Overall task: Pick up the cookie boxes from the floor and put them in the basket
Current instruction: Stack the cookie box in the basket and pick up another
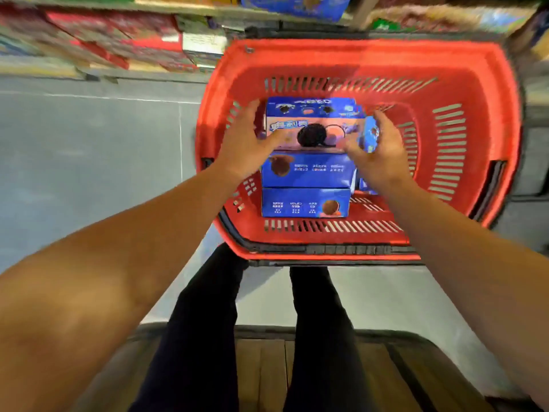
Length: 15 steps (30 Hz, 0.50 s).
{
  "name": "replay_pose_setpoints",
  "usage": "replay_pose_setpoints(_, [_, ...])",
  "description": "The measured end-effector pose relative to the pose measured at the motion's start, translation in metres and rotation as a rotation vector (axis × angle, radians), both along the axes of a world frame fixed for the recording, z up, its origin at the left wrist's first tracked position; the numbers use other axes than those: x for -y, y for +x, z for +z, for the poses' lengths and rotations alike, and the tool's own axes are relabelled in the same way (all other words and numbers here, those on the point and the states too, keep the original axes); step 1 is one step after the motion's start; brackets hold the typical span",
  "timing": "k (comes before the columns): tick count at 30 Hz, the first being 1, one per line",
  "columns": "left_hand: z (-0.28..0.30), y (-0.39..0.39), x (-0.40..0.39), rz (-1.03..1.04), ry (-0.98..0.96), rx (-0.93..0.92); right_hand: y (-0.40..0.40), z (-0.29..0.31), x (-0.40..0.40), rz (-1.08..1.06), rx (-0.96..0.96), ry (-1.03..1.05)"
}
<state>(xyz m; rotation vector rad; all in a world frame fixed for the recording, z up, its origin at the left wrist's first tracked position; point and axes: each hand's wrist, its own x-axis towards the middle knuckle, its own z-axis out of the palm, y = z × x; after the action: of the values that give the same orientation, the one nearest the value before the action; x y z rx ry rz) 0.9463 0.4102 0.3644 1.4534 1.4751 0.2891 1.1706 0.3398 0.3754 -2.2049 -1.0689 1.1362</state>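
A red plastic basket (356, 53) stands on the grey floor in front of me. Inside it lie stacked blue cookie boxes: a top box (315, 126), a second box (309, 171) under it and a third box (303, 205) nearest me. The edge of another blue box (367, 185) shows at the right. My left hand (240, 147) clasps the top box's left end, thumb across its front face. My right hand (383, 156) wraps round its right end. The frame is blurred.
Shelves with red and blue packaged goods (118, 37) run along the far side behind the basket. Grey floor (89, 159) spreads to the left. My legs in black trousers (208, 322) stand just behind the basket, over a wooden platform (267, 376).
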Motion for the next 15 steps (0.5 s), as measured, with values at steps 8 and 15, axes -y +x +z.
replay_pose_setpoints(8, [0.197,-0.068,0.048,-0.211,-0.101,-0.007,-0.087,0.198,0.06,0.291,0.186,-0.106])
replay_pose_setpoints(15, [0.293,-0.13,0.107,-0.152,0.016,-0.112,-0.146,0.304,0.086,0.528,0.29,-0.026])
